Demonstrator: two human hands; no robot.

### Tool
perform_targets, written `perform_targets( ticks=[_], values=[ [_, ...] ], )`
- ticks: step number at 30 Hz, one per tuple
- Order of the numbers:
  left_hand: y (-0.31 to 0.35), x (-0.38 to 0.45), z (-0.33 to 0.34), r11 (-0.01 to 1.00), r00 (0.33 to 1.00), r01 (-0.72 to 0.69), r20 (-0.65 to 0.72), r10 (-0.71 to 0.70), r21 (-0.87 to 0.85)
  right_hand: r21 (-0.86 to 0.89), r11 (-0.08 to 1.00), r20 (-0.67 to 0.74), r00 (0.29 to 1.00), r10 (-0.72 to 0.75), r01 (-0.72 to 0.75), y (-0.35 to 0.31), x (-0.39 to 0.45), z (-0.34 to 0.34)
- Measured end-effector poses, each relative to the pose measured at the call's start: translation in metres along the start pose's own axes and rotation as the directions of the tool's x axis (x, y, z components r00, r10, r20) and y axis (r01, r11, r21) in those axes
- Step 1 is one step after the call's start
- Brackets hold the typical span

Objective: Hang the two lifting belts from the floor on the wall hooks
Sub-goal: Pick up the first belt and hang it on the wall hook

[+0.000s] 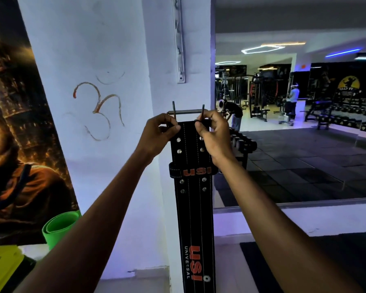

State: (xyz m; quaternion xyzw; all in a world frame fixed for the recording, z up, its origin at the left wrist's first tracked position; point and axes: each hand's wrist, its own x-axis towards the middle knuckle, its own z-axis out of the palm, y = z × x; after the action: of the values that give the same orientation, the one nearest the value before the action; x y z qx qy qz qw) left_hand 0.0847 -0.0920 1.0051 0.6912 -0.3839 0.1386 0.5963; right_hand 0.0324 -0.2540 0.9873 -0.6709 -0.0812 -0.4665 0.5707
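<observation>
Black belt [193,208] hangs, bottom cut off; left hand [159,134], right hand [213,134] pinch buckle [187,112], partly hidden.

One black belt [193,187] hangs straight down, gripped near its top by two hands, the left hand [159,134] at about nine o'clock of the buckle and the right hand [215,134] at three o'clock. Two thin prongs [173,108] stick up from its single buckle bar [187,112], and one white hook rail [179,39] sits on the wall at twelve o'clock. One green rolled mat [58,227] stands at seven o'clock, and two people [232,115] show in the mirror at two o'clock.
</observation>
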Motion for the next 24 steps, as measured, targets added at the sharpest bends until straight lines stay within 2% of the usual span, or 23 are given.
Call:
perform_targets(
  ticks=[6,12,16,19,24],
  values=[
    [-0.041,0.062,0.028,1.0,0.999,0.016,-0.038,-0.016,0.009,0.008,0.999,0.073,0.997,-0.037,0.036,0.06,0.063,-0.011],
    [-0.067,0.107,0.032,1.0,0.996,0.0,-0.091,0.0,0.003,0.031,0.997,0.129,0.989,-0.078,0.074,0.092,0.11,-0.003],
    [-0.085,0.13,0.032,0.999,0.975,-0.045,-0.219,0.047,0.016,0.072,0.997,0.05,0.998,-0.044,0.04,0.108,0.135,0.013],
    [-0.092,0.152,0.031,0.997,0.949,-0.077,-0.307,0.067,-0.021,0.106,0.992,-0.013,0.998,-0.067,0.068,0.113,0.155,0.026],
    [-0.087,0.193,0.026,0.993,0.935,-0.094,-0.349,0.065,-0.068,0.088,0.987,-0.062,0.99,-0.128,0.133,0.117,0.197,0.043]
  ],
)
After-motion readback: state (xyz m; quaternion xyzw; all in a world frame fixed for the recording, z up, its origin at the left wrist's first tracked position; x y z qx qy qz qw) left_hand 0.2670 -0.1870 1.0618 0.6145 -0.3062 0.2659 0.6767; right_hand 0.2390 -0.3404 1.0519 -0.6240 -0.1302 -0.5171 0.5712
